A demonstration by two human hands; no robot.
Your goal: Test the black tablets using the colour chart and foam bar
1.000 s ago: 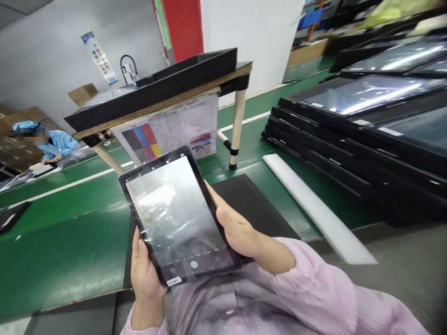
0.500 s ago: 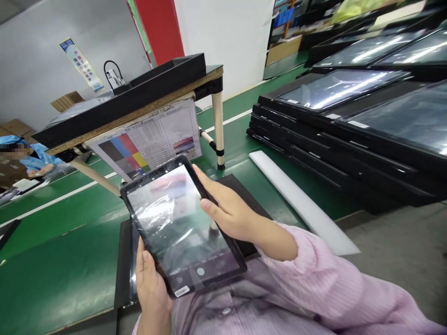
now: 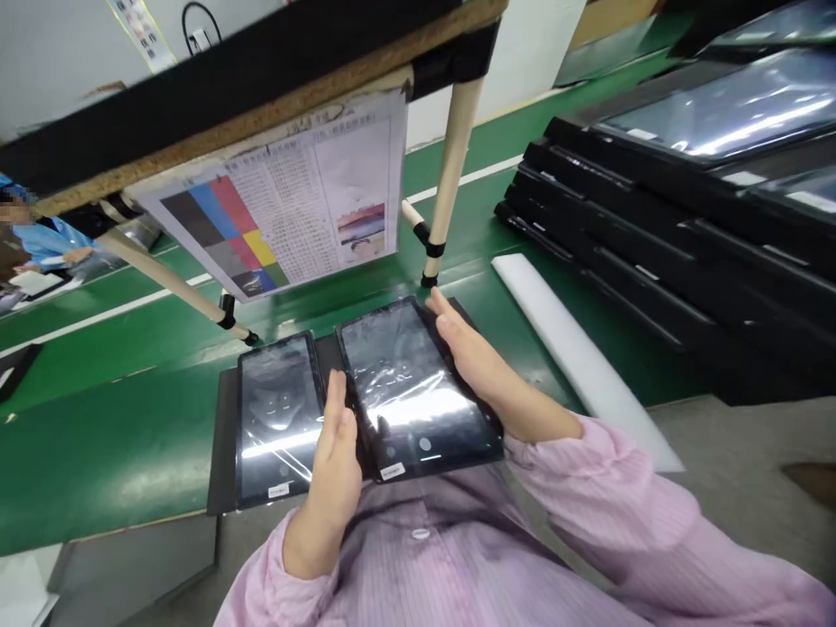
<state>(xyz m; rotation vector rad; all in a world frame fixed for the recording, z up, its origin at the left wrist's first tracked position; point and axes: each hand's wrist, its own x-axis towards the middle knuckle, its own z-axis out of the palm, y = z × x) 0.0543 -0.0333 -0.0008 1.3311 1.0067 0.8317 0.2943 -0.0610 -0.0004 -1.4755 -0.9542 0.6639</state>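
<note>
I hold a black tablet [image 3: 411,387] wrapped in shiny film low over a black mat [image 3: 223,435] at the near edge of the green bench. My left hand [image 3: 338,448] grips its left edge with the thumb on the bezel. My right hand [image 3: 471,353] wraps its right edge, fingers reaching the far corner. A second film-wrapped tablet [image 3: 278,414] lies flat on the mat just left of my left hand.
A colour test chart [image 3: 287,205] hangs from a raised wooden shelf [image 3: 261,113] on cream tube legs [image 3: 448,183]. Stacked black trays of tablets [image 3: 685,200] fill the right side. A white foam strip [image 3: 575,348] lies beside them. Another person in blue [image 3: 39,244] works at far left.
The held tablet has come down from facing the chart to lie low over the mat beside the second tablet. My left hand shifted from its bottom corner to its left edge. The view tilted down.
</note>
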